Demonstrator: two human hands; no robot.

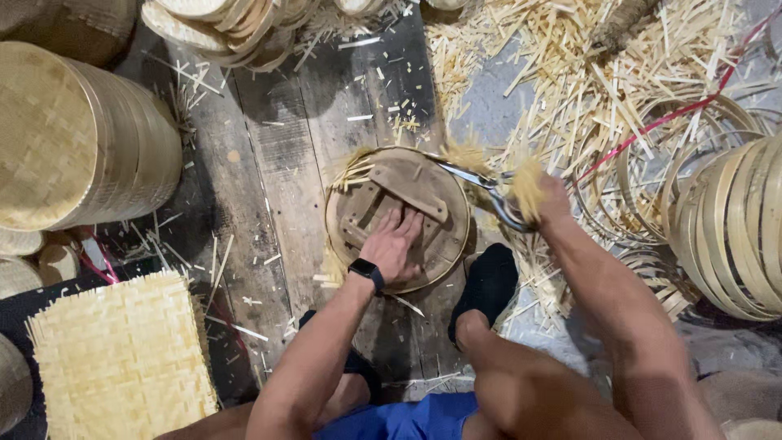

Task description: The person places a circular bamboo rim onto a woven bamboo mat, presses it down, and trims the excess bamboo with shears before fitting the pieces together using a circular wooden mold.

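L hand [393,244] flat, fingers spread on round form [397,218], R hand [544,202] fingers gripping scissors [481,186], bamboo scraps [570,73] nearby

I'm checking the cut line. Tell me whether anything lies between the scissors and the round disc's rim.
Nothing visible does. The scissors in the right hand already meet the rim of the round disc at its upper right, among protruding bamboo strips. The left hand presses on the disc.

Bare floorboards [269,155] left of the round wooden disc [399,216] leave open passage — beyond them stacked woven trays [81,138] wall it off. Right of the disc, bamboo hoops [725,220] and loose splints [586,73] crowd the floor — little room there.
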